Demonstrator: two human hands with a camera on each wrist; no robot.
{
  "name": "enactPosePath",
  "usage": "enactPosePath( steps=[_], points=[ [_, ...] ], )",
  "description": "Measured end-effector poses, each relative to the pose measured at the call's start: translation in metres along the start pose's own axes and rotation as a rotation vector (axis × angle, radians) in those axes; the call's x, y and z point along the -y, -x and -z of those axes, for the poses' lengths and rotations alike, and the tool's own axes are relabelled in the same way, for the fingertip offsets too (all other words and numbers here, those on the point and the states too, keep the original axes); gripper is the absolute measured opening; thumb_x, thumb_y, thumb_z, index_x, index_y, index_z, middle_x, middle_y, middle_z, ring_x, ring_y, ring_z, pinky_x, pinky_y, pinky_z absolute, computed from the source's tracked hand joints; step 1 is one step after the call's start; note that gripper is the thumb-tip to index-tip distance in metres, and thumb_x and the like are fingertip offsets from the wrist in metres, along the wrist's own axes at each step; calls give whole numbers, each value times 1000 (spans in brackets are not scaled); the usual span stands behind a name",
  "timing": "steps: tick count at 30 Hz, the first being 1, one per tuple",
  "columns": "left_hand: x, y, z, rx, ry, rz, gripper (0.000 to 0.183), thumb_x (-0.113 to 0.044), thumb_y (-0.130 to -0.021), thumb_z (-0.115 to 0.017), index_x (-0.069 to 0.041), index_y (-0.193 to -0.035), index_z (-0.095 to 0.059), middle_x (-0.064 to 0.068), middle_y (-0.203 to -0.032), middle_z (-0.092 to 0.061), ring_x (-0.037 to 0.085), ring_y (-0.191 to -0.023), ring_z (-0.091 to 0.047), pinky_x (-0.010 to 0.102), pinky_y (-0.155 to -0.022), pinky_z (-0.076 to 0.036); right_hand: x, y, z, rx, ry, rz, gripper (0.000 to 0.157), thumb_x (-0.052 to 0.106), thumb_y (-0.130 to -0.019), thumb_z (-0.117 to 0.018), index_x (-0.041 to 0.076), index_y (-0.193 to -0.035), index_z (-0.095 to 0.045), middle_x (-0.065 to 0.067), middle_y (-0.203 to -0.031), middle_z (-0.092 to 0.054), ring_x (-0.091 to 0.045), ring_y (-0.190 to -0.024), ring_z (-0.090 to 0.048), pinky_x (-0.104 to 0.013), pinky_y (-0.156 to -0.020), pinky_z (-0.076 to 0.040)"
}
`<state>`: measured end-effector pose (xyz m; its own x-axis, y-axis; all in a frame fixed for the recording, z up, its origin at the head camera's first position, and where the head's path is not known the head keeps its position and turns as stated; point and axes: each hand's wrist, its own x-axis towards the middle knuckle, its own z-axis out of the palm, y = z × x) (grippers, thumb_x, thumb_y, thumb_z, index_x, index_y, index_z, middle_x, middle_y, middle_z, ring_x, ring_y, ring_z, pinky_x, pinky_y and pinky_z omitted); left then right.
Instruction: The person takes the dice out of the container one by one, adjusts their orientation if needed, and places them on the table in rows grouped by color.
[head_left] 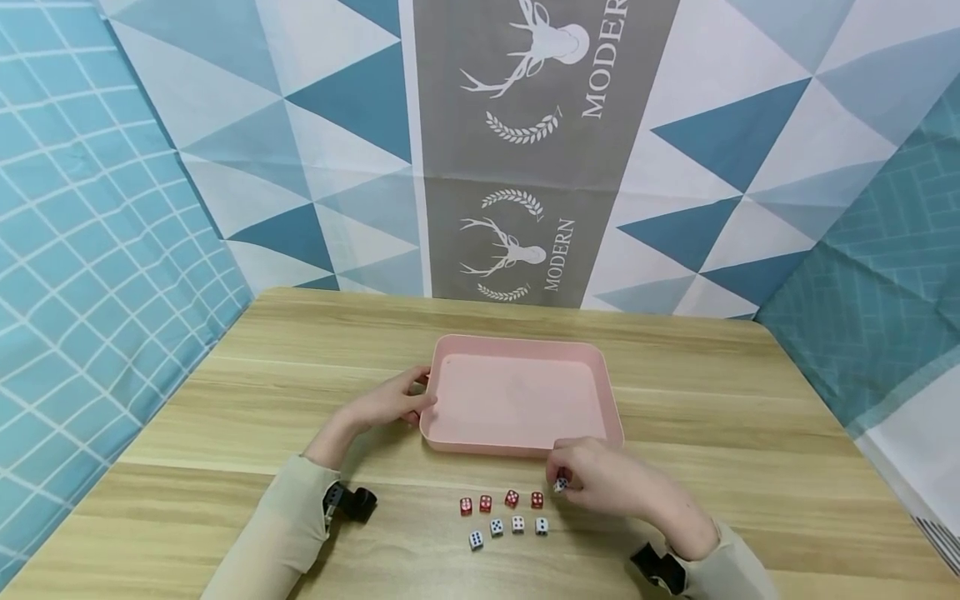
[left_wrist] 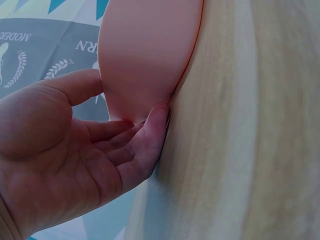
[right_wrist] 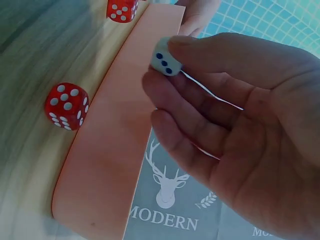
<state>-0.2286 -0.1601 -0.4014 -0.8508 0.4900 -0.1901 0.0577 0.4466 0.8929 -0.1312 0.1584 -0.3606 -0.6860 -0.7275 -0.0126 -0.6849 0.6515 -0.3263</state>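
My right hand pinches a white die with dark blue dots between thumb and fingertips. It is just in front of the near right part of a shallow pink tray. At the tray's left side, my left hand grips the wall, thumb at the rim and fingers curled against the outside. A row of several red dice lies in front of the tray, its rightmost red die closest to the right hand. Nearer me lie several white dice in an uneven row.
The wooden table carries the tray and dice. A patterned cloth hangs behind its far edge, with blue tiled cloth at the left. Black wrist straps with cameras sit on both forearms.
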Motion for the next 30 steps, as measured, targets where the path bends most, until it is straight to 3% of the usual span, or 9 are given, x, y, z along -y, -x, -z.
enactPosePath(
  steps=[10,30],
  points=[
    [-1,2,0,-2,2,7,56,-15,-93,-49,2,-140,-23,24,-130,-37,17,-82,-57,31,-71,-51,5,0,-8,107,-22,-19,20,3,-70,-68,20,-73,-59,15,-71,-49,1,-63,-42,-17,-57,-40],
    [0,-1,1,18,9,-8,57,-15,-94,-48,3,-140,-21,26,-130,-35,18,-83,-57,32,-72,-51,5,0,-18,166,10,-37,26,-1,-63,-66,20,-68,-51,14,-64,-44,0,-58,-39,-16,-52,-35]
  ],
)
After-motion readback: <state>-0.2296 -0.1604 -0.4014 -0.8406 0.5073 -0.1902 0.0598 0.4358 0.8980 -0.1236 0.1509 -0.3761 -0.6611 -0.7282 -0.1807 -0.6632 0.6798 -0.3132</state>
